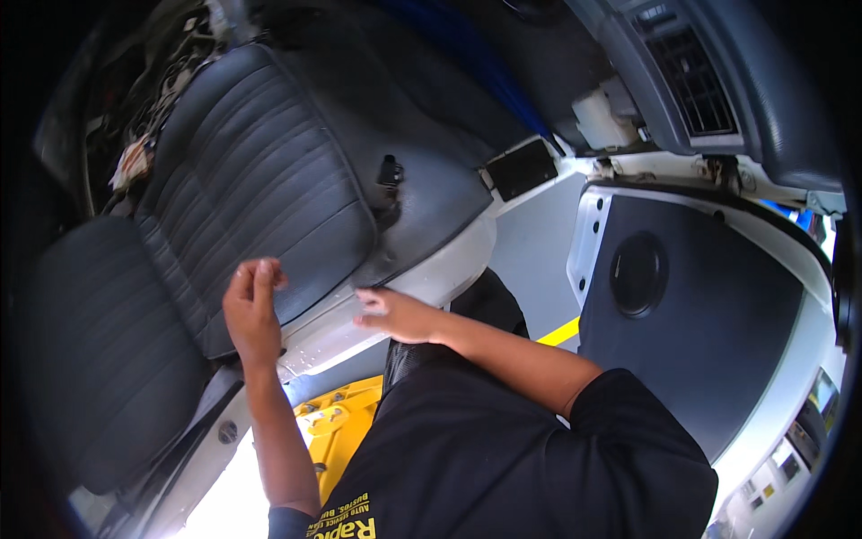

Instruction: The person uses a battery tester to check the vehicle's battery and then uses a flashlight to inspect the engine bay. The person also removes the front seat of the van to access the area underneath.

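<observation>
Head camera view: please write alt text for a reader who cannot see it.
A person's left hand hovers over the dark ribbed car seat, fingers pinched, while the right hand rests on the white door sill. An open door's dark panel is at right.

Seat cushion (260, 180) — dark ribbed vinyl or leather, slight sheen. Door sill (395, 301) — white painted metal, glossy. Door panel (691, 305): matt black, fine-textured covering. Shirt (503, 449): black matt cloth.

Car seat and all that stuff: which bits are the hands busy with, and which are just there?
Busy with:
left hand raised over the dark car seat
right hand on the white door sill

Just there:
open door panel with round speaker
yellow lift part
loose wiring
</observation>
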`<action>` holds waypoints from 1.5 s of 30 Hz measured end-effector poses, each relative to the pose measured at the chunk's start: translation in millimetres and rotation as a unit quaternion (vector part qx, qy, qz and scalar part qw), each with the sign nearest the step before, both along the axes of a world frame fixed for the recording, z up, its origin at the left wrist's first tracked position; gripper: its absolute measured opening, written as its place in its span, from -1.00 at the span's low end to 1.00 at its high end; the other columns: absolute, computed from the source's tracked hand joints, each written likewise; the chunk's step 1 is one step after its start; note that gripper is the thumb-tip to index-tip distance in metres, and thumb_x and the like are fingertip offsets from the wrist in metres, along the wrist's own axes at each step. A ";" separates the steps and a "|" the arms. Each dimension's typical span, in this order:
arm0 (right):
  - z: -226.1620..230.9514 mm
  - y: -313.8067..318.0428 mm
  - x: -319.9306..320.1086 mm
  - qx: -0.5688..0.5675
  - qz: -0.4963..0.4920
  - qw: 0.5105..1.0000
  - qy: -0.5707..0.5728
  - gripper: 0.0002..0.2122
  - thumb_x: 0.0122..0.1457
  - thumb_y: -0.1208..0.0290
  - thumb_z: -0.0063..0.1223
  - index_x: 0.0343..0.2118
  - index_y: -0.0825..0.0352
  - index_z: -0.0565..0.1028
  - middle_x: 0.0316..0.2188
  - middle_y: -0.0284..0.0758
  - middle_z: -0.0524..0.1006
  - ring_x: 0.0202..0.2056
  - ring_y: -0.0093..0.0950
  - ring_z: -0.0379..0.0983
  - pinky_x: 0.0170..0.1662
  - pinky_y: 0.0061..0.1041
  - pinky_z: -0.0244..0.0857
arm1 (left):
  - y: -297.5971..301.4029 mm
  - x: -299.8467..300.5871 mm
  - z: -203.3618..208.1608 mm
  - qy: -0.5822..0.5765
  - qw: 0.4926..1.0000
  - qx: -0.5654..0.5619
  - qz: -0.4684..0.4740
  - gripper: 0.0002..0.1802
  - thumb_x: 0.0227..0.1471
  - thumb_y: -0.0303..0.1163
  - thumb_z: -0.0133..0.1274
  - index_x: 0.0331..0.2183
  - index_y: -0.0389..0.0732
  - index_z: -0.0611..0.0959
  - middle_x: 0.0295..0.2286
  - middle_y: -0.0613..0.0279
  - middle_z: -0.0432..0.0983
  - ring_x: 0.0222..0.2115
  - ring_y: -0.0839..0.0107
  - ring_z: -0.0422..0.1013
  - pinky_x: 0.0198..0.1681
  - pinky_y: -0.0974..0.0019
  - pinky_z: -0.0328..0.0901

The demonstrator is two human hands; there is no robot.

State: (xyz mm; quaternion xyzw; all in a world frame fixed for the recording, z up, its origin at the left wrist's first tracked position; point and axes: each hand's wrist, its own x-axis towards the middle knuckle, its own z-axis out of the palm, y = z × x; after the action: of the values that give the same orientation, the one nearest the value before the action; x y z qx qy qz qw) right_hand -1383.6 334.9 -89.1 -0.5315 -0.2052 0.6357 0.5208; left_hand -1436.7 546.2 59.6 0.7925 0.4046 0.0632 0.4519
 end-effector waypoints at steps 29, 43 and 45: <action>-36.9 36.9 106.6 -0.130 -0.303 0.854 -0.403 -0.77 0.29 0.31 0.08 -0.21 0.40 0.62 -0.12 0.01 0.53 0.02 -0.03 0.46 0.11 -0.10 0.37 | 22.4 173.7 -95.3 -0.004 0.888 0.277 -0.367 -0.76 0.14 -0.39 0.06 -0.20 -0.15 0.76 -0.17 0.29 0.64 -0.04 0.14 0.40 0.17 0.18 0.25; -48.5 77.9 156.7 -0.010 -0.345 0.938 -0.018 -0.57 0.36 0.11 0.06 0.05 0.40 0.57 0.06 -0.12 0.60 0.05 -0.34 0.53 0.07 -0.34 0.40 | 20.3 138.0 -70.0 -0.080 0.970 0.091 -0.212 -0.72 0.23 -0.48 0.04 -0.04 -0.25 0.67 -0.10 0.20 0.59 -0.01 0.36 0.47 0.12 0.35 0.27; -46.9 114.6 193.6 0.086 -0.325 0.930 0.149 -0.46 0.33 0.00 0.11 0.09 0.45 0.54 0.03 -0.12 0.61 0.00 -0.35 0.56 0.08 -0.36 0.42 | 12.2 104.6 -61.3 -0.104 0.981 0.057 -0.150 -0.73 0.26 -0.47 0.04 -0.03 -0.28 0.64 -0.09 0.18 0.58 -0.01 0.40 0.47 0.11 0.35 0.28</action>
State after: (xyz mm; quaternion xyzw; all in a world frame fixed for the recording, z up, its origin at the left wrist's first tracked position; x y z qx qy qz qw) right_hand -1190.0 449.5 -136.0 -0.4216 0.0046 0.4835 0.7671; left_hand -1332.1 558.4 -1.7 0.8578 0.2272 0.0997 0.4500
